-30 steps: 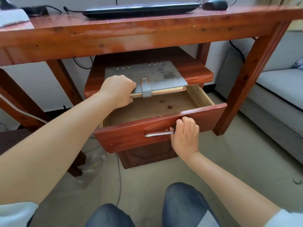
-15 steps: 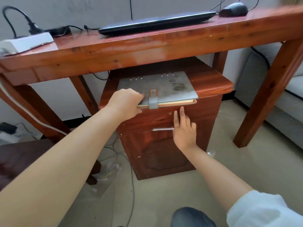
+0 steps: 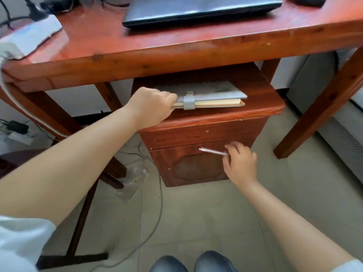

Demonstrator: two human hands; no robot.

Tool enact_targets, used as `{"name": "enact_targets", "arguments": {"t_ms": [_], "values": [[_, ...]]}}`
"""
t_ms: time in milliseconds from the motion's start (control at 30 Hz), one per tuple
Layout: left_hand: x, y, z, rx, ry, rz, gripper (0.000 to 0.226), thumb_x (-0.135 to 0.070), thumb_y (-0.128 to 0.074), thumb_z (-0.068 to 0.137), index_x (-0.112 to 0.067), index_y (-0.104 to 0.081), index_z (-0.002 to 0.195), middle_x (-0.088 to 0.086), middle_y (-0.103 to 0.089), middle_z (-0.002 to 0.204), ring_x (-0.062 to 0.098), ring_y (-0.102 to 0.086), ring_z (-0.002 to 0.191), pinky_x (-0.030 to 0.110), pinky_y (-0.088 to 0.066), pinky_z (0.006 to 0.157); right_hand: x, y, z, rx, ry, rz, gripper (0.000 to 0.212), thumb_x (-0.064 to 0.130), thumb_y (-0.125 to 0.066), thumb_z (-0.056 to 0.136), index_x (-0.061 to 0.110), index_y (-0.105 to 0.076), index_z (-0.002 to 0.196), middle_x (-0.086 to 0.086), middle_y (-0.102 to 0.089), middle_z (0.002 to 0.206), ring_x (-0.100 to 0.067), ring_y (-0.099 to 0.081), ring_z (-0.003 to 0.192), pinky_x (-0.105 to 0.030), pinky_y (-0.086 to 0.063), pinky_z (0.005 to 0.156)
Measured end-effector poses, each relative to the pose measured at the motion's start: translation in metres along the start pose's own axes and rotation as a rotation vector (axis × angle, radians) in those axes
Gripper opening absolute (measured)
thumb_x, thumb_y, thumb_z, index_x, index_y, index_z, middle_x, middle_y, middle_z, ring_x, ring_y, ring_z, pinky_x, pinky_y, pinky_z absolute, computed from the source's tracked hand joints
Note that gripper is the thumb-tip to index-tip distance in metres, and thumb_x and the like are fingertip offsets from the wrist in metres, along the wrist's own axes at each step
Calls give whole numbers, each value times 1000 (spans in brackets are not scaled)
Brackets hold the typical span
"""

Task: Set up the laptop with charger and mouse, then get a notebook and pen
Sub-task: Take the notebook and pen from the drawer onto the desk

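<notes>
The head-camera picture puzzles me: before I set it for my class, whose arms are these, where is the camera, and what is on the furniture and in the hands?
No machine here: the arms belong to a person wearing a camera on the head, looking forward and down. On the red wooden desk lie a closed laptop, a mouse and a white power strip. Under the desk stands a small cabinet with its drawer shut. The left hand grips the near edge of a grey notebook lying on the cabinet top. The right hand holds a pen in front of the cabinet.
</notes>
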State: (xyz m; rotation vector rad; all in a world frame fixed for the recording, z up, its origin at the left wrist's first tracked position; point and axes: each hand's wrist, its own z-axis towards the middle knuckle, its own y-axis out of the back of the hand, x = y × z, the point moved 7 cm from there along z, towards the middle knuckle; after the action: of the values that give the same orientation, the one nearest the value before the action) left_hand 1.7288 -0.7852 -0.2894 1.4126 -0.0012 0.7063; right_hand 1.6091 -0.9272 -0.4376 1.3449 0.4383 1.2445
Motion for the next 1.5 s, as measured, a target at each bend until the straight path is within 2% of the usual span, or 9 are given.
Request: {"name": "enact_targets", "arguments": {"t_ms": [100, 300, 400, 533, 633, 800, 967, 1167, 1500], "values": [[16, 38, 3, -20, 14, -5, 19, -12, -80, 69, 1, -67, 73, 11, -66, 52, 25, -59, 36, 22, -42, 33, 5, 27, 6, 188, -196, -29, 20, 12, -52, 87, 4, -65, 100, -17, -69, 100, -36, -61, 94, -40, -42, 80], [80, 110, -1, 70, 168, -132, 33, -17, -92, 50, -2, -64, 58, 9, -63, 42, 24, -57, 27, 15, -39, 28, 54, 115, 27, 335, -550, 291, 38, 19, -39, 94, 18, -40, 56, 1, -46, 57, -31, -49, 73, -33, -35, 73], [114, 158, -20, 64, 188, -121, 34, -16, -92, 50, -1, -62, 55, 11, -61, 40, 25, -54, 25, 16, -39, 28, 95, 154, 47, 361, -580, 327, 40, 22, -38, 94, 19, -35, 54, -3, -50, 63, -29, -48, 74, -34, -35, 75], [179, 220, -49, 59, 290, -66, 33, -15, -90, 55, 2, -61, 59, 14, -61, 43, 28, -55, 28, 19, -41, 28, 163, 198, 93, 401, -464, 323, 29, 24, -40, 93, 11, -50, 70, -9, -56, 79, -29, -53, 81, -34, -39, 73], [223, 241, -56, 76, 450, -34, 30, -20, -67, 84, 8, -61, 92, 24, -69, 78, 36, -67, 61, 35, -52, 48, 198, 215, 125, 406, -418, 330, 23, 24, -41, 92, 11, -53, 76, -10, -57, 83, -30, -55, 84, -35, -43, 74], [269, 218, -36, 215, 695, 11, 26, -15, -42, 98, 5, -47, 115, 21, -62, 112, 35, -63, 97, 41, -50, 75, 237, 210, 173, 466, -393, 431, 21, 21, -41, 91, 9, -57, 87, -15, -59, 88, -26, -53, 78, -29, -38, 70], [295, 185, -2, 279, 796, 216, 22, -12, -42, 88, -14, -61, 101, 1, -71, 97, 15, -68, 86, 24, -52, 72, 251, 191, 238, 450, -331, 564, 20, 15, -31, 93, 7, -40, 77, -18, -50, 89, -29, -46, 81, -29, -32, 68], [295, 119, 31, 362, 931, -22, 17, -11, -49, 92, -9, -56, 107, 12, -63, 106, 24, -63, 93, 32, -52, 73, 225, 147, 305, 496, -456, 693, 30, 6, -30, 88, 13, -37, 60, -7, -36, 59, -19, -28, 50, -25, -22, 45], [239, 16, 59, 632, 1028, -407, 50, -14, -38, 98, 10, -19, 137, 30, -26, 144, 37, -58, 110, 38, -50, 90, 213, 114, 331, 603, -441, 603, 24, 5, -32, 86, 11, -39, 64, -5, -33, 59, -18, -26, 50, -25, -22, 44]]}}
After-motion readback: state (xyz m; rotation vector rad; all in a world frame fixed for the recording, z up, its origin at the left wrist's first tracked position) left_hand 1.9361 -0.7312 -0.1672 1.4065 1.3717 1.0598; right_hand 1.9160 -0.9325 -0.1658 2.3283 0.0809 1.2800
